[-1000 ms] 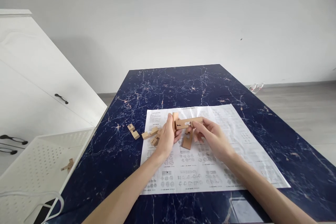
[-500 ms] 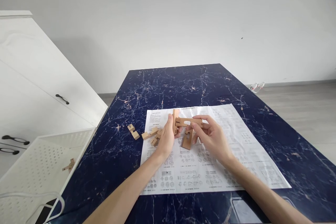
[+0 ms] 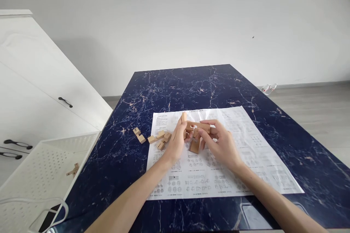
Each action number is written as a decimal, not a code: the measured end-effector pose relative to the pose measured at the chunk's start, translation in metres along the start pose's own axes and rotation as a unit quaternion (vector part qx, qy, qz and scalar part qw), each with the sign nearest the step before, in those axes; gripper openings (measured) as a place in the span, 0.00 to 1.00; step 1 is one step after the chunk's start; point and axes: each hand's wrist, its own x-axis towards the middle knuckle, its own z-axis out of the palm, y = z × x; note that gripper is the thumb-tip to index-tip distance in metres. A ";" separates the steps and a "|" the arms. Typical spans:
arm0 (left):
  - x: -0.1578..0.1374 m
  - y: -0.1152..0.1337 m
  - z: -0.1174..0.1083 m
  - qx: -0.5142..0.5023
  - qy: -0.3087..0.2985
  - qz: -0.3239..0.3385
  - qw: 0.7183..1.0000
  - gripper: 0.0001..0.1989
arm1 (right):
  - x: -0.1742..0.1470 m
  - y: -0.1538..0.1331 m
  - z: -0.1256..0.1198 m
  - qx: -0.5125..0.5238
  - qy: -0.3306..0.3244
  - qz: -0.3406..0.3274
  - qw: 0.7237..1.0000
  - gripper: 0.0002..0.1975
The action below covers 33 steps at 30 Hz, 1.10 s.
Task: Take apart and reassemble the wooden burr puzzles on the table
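Observation:
My left hand (image 3: 175, 141) is closed on an upright wooden puzzle piece (image 3: 184, 118). My right hand (image 3: 222, 141) pinches the end of a slotted wooden bar (image 3: 203, 127), which lies crosswise against the upright piece. Below the bar, a notched wooden piece (image 3: 194, 146) points down by my right fingers, its upper end at the bar's slot. Whether it sits inside the slot I cannot tell. My fingers partly hide where the pieces meet. Left of my left hand lie several loose notched pieces (image 3: 160, 135), and a piece marked 3 (image 3: 139, 135) lies farther left.
A printed instruction sheet (image 3: 246, 153) with small diagrams lies under my hands on the dark blue marbled table (image 3: 180, 87). A white perforated surface (image 3: 35, 174) at lower left carries another wooden piece (image 3: 73, 169) and a white cable (image 3: 41, 201). White cabinets (image 3: 41, 76) stand at left.
The slotted bar has tilted, and its numbered end is now covered. The notched piece's upper end has come up to the bar's slot. My left hand has shifted slightly right.

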 end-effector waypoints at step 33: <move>0.004 0.008 0.001 -0.222 -0.088 -0.006 0.971 0.21 | 0.003 -0.003 -0.006 0.144 -0.059 0.000 0.988 0.14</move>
